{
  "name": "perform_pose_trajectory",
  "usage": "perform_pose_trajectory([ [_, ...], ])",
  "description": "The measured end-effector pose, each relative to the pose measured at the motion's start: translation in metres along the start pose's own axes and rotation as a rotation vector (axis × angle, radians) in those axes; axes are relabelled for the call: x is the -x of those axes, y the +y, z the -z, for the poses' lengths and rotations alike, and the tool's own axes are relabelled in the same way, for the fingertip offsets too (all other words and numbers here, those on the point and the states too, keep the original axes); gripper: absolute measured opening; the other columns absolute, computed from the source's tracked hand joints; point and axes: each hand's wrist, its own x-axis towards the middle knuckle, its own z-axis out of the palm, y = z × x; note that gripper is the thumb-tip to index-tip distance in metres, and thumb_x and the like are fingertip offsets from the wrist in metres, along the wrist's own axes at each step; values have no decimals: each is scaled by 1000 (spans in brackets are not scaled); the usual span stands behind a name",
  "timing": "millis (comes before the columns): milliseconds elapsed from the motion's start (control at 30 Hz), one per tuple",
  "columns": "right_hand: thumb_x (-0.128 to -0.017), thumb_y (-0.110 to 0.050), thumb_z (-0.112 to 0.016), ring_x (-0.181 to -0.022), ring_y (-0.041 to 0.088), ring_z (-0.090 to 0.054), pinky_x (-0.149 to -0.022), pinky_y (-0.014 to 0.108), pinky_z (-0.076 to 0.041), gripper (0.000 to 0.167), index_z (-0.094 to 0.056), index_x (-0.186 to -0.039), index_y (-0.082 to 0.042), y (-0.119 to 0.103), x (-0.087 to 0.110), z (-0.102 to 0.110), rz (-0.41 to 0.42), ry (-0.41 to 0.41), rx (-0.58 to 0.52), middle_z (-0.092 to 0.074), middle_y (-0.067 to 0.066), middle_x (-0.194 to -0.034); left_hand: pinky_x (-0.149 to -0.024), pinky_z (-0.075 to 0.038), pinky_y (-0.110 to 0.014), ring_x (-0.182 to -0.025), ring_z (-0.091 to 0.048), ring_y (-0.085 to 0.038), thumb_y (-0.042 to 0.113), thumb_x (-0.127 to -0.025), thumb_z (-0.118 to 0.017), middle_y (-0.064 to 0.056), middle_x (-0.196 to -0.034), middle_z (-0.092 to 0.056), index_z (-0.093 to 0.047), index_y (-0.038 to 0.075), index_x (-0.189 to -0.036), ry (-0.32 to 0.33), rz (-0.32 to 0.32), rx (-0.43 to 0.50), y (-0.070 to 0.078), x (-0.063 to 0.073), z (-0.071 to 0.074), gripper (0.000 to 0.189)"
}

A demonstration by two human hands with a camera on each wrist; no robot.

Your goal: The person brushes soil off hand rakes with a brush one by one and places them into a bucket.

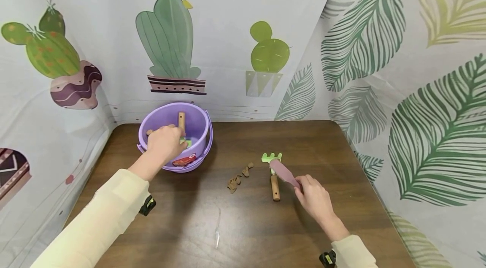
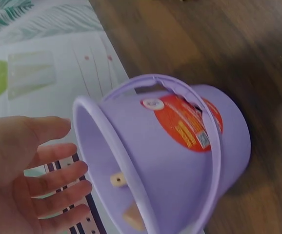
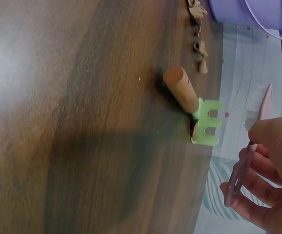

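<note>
My left hand [image 1: 164, 144] is over the mouth of a purple bucket [image 1: 178, 104] at the back left. In the left wrist view its fingers are loosely extended beside the bucket rim [image 2: 114, 141], holding nothing. Inside the bucket are a wooden handle [image 1: 181, 120], a light green part [image 1: 186, 142] and a brownish piece [image 2: 133, 217]. My right hand [image 1: 315, 199] pinches the handle of a pink brush [image 1: 282, 173] with white bristles [image 3: 254, 107]. Its head hangs over a small toy rake [image 1: 275, 188] with a wooden handle and green tines [image 3: 209, 122].
Several brown crumbly pieces [image 1: 233, 183] lie on the dark wooden table [image 1: 182, 217] between bucket and rake. A small whitish strip [image 1: 217, 237] is near the front. Cloth printed with cacti and leaves [image 1: 228, 27] hangs behind the table and along its sides.
</note>
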Motion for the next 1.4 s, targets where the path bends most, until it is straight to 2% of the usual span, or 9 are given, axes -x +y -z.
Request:
perform_pose_trajectory([
  [133, -71, -9, -75, -67, 21, -59, -52, 37, -48, 25, -64, -92, -3, 6, 2, 2, -16, 3, 7, -61, 6, -81, -59, -46, -51, -80, -62, -38, 26, -77, -66, -13, -90, -65, -68, 12, -95, 22, -45, -10, 11, 0, -3, 23],
  [333, -71, -10, -74, -66, 21, -59, -52, 38, -48, 24, -64, -92, -3, 17, 7, 5, -58, -3, 6, -61, 6, -80, -66, -47, -50, -80, -60, -36, 30, -76, -69, -11, -86, -63, -67, 12, -93, 56, -113, -41, 28, 2, -12, 25],
  [533, -72, -11, -74, -66, 20, -58, -50, 37, -48, 24, -64, -93, -4, 29, 14, 7, -103, -22, 7, -61, 6, -80, -63, -48, -48, -79, -61, -32, 33, -75, -71, -7, -82, -62, -67, 14, -90, 65, -138, -33, 40, 4, -21, 24],
  [667, -72, -11, -73, -63, 19, -57, -48, 36, -46, 23, -64, -92, -4, 37, 19, 10, -110, -12, 16, -60, 5, -79, -58, -48, -46, -74, -60, -30, 32, -73, -73, -6, -79, -62, -67, 15, -85, 109, -166, -36, 49, 5, -30, 22],
  [733, -71, -10, -73, -63, 19, -57, -47, 36, -46, 23, -64, -92, -4, 40, 22, 11, -115, -6, 16, -61, 5, -79, -57, -48, -44, -73, -60, -30, 31, -71, -73, -6, -79, -63, -67, 15, -83, 140, -187, -32, 53, 5, -35, 20],
  [833, -71, -9, -72, -63, 19, -58, -48, 38, -45, 23, -64, -92, -5, 45, 27, 13, -127, 1, 18, -61, 6, -79, -59, -48, -43, -75, -60, -29, 30, -71, -73, -5, -81, -63, -68, 16, -85, 153, -204, -18, 59, 5, -44, 21],
  [1033, -70, -9, -72, -62, 20, -57, -48, 39, -45, 22, -64, -90, -4, 54, 36, 15, -134, 14, 26, -61, 6, -77, -59, -49, -42, -74, -61, -26, 31, -72, -72, -4, -81, -62, -66, 16, -83, 117, -229, -10, 74, 7, -62, 20],
  [1233, -70, -8, -71, -62, 21, -58, -46, 39, -44, 22, -64, -90, -4, 60, 43, 17, -129, 39, 33, -61, 7, -78, -63, -49, -39, -74, -60, -24, 36, -73, -71, -2, -82, -62, -66, 18, -86, 48, -230, 1, 93, 7, -81, 23],
  [1400, -69, -7, -72, -64, 23, -59, -48, 42, -45, 22, -64, -90, -4, 63, 45, 18, -133, 63, 39, -62, 8, -79, -63, -50, -39, -80, -62, -23, 37, -75, -68, -4, -95, -66, -66, 19, -86, -19, -222, 34, 109, 10, -100, 21],
])
